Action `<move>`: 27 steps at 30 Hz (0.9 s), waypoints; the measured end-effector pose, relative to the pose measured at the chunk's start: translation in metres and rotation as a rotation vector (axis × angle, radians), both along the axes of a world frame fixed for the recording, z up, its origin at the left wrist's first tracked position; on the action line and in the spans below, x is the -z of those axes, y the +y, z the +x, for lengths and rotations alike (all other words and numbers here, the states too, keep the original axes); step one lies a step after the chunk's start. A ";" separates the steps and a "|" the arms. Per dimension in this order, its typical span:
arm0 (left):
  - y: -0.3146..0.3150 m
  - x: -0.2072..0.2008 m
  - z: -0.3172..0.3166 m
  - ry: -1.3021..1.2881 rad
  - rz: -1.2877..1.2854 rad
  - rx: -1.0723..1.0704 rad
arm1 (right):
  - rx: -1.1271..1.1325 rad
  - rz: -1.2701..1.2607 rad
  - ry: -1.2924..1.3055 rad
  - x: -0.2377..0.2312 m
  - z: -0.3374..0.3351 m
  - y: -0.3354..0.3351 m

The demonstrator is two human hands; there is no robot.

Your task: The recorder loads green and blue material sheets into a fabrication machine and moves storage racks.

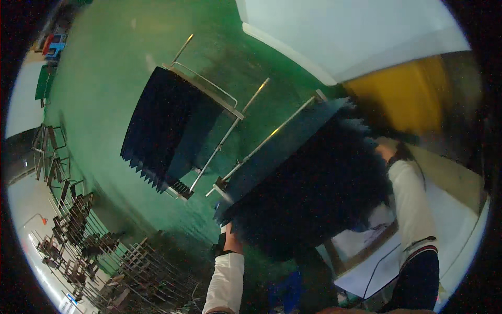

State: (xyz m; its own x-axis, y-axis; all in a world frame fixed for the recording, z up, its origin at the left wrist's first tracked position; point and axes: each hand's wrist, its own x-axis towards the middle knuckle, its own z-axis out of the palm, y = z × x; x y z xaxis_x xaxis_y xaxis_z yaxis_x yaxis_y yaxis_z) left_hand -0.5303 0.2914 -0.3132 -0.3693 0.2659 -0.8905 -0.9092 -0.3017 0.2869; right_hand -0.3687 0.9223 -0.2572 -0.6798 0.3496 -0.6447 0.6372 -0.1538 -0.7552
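A broad stack of dark navy sheets (308, 188) with jagged, layered edges spreads between my two hands; I cannot make out the material. My left hand (229, 229) is at its near left corner, the fingers mostly hidden under the sheets. At the right edge, my right hand (386, 150) grips the stack with curled fingers, slightly blurred. Along the stack's far left side runs a metal rail (272, 135) of a stand. Just left of it, a second stand (222, 142) carries a similar dark stack (164, 123) with a zigzag edge.
Several metal racks (78, 230) crowd the lower left. A white panel (355, 31) rises at the far right, with a blurred yellow surface (402, 94) below it. Near my right arm is a white board with a brown frame (361, 256). The floor (104, 110) is green.
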 end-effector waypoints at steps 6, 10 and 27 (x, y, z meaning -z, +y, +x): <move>-0.008 0.008 -0.021 0.061 0.008 -0.021 | -0.537 0.640 -0.184 0.051 0.061 0.035; -0.019 -0.004 -0.028 0.076 -0.015 -0.022 | -0.832 0.359 -0.116 0.065 0.082 0.024; -0.118 -0.123 0.004 -0.043 -0.215 -0.050 | -0.077 0.089 -0.083 -0.045 0.127 -0.111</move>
State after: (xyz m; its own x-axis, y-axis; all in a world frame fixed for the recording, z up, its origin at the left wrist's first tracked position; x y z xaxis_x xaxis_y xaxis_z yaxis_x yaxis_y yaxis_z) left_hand -0.5258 0.1738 -0.1899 -0.3375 0.0502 -0.9400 -0.9076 -0.2824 0.3107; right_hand -0.2414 0.8111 -0.2119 -0.6523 0.3565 -0.6688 0.7054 -0.0372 -0.7078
